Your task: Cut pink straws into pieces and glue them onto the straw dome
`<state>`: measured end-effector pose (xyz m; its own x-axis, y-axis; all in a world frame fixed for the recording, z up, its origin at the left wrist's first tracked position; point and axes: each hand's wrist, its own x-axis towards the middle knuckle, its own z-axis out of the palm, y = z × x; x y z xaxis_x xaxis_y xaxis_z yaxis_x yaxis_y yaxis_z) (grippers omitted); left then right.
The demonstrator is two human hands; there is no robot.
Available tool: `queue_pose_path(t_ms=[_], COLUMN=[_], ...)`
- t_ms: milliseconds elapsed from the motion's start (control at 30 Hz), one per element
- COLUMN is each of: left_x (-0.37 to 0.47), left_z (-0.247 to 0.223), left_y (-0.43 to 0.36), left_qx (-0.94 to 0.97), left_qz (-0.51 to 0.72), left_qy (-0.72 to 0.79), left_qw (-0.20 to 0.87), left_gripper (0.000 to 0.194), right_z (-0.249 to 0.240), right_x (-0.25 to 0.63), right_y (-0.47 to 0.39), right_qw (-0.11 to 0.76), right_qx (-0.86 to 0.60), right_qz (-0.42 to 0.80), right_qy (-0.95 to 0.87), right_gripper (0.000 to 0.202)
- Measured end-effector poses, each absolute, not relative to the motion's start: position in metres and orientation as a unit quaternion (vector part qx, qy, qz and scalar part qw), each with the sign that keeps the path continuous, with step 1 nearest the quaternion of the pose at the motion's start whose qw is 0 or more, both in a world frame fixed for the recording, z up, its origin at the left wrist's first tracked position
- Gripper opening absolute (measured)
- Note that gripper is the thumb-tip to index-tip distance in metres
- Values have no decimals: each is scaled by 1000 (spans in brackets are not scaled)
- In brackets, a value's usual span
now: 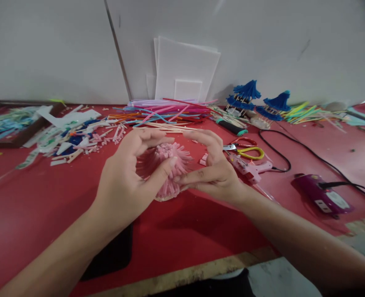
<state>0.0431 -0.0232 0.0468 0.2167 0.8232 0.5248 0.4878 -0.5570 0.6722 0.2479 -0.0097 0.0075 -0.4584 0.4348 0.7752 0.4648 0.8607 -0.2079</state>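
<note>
Between both hands is a pink cone-shaped piece [169, 192] made of many short pipe-cleaner strips fanning out from its top. My left hand [127, 173] curls round its left side, the thumb pressed on the front near the top. On the other side, my right hand [221, 175] bends in a C shape, with thumb and fingertips against the lower right strips. The fingers hide parts of the piece. Behind the right hand lie scissors [251, 153] with yellow and red handles and a pink glue gun [251, 168].
Loose pipe cleaners [170, 111] lie along the wall, below leaning white sheets [185, 62]. Two blue-roofed models [244, 97] stand at back right. Scraps [74, 140] and a brown-framed tray [18, 138] are left. A purple power box [323, 196] with cables sits right; a black flat object [114, 255] lies in front.
</note>
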Motion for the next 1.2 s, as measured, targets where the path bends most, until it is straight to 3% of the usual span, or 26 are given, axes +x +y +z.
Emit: queue_pose_path(t_ms=[333, 400, 500, 667, 800, 900, 1200], left_x=[41, 39, 34, 29, 29, 28, 28], left_z=[45, 46, 46, 44, 39, 35, 37], left_y=[-24, -23, -23, -22, -14, -7, -12], left_qx=[761, 762, 754, 740, 729, 727, 739], left_qz=[453, 463, 497, 515, 575, 632, 605], left_qy=[422, 409, 386, 419, 352, 251, 284], left_qw=[194, 195, 188, 110, 117, 94, 81], left_gripper=[33, 31, 26, 10, 24, 31, 28], right_z=[14, 17, 14, -11, -24, -26, -31], right_x=[251, 258, 272, 290, 294, 293, 294], right_y=[-18, -21, -24, -26, -27, -26, -25], right_qw=[451, 476, 491, 298, 158, 146, 180], right_qx=[-252, -292, -407, -514, -544, -537, -523], right_qz=[17, 25, 36, 11, -31, -29, -31], right_qy=[-856, -829, -769, -804, -824, -830, -833], right_gripper=[14, 22, 11, 8, 14, 17, 19])
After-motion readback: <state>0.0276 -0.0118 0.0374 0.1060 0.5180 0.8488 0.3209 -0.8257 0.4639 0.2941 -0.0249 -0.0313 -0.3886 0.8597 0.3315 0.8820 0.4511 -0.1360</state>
